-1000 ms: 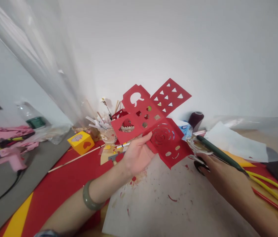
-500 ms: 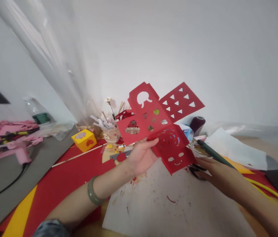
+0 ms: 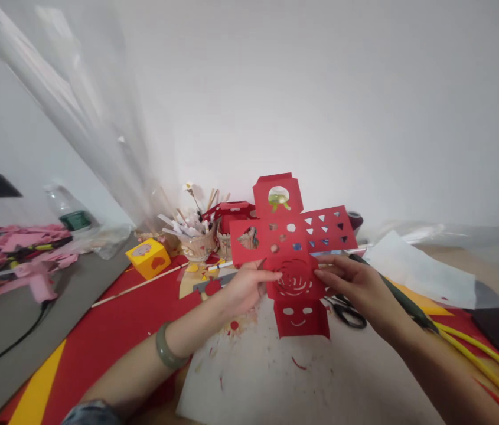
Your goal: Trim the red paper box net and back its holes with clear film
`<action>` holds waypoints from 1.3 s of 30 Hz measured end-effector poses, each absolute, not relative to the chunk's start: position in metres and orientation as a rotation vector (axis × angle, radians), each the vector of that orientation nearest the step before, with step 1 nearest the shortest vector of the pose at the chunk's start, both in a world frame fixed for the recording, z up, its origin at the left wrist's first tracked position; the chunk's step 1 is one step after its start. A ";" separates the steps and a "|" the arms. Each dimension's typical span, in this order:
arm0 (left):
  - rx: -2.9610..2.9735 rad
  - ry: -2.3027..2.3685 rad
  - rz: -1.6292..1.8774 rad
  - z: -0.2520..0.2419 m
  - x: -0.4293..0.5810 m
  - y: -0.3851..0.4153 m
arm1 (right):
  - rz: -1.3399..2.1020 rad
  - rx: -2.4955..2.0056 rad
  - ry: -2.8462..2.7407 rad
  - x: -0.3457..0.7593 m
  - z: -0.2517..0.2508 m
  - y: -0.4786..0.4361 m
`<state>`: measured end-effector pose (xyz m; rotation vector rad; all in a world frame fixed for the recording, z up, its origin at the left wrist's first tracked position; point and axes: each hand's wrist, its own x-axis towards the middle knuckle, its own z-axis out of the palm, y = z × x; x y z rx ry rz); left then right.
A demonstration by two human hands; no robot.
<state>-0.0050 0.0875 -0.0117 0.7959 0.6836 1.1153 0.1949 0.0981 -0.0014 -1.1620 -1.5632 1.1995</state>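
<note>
Both my hands hold a red paper box cutout (image 3: 291, 251), unfolded into a cross of panels, above the white sheet (image 3: 276, 378). My left hand (image 3: 247, 286) pinches its left edge, thumb lying over the panel with curved slits. My right hand (image 3: 349, 280) grips the right edge of that same panel between thumb and fingers. The panels show cut-out triangles, small round shapes and, on the lowest one, a smiling face. Black-handled scissors (image 3: 349, 313) lie on the sheet just below my right hand; their blades are mostly hidden.
A yellow paper box (image 3: 148, 258) stands at left near a thin wooden stick (image 3: 138, 285). Baskets of white sticks (image 3: 198, 245) are behind. Far left are a pink glue gun (image 3: 36, 280), pink scraps and a bottle (image 3: 69, 212). Yellow-handled cutters (image 3: 475, 348) lie at right.
My right hand has come up from beside the scissors and taken hold of the cutout's right edge. The cutout has turned from a slant to nearly straight and moved lower.
</note>
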 end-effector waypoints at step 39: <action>0.893 0.942 1.227 -0.028 -0.014 0.108 | 1.303 -0.977 -1.055 0.201 -0.033 0.104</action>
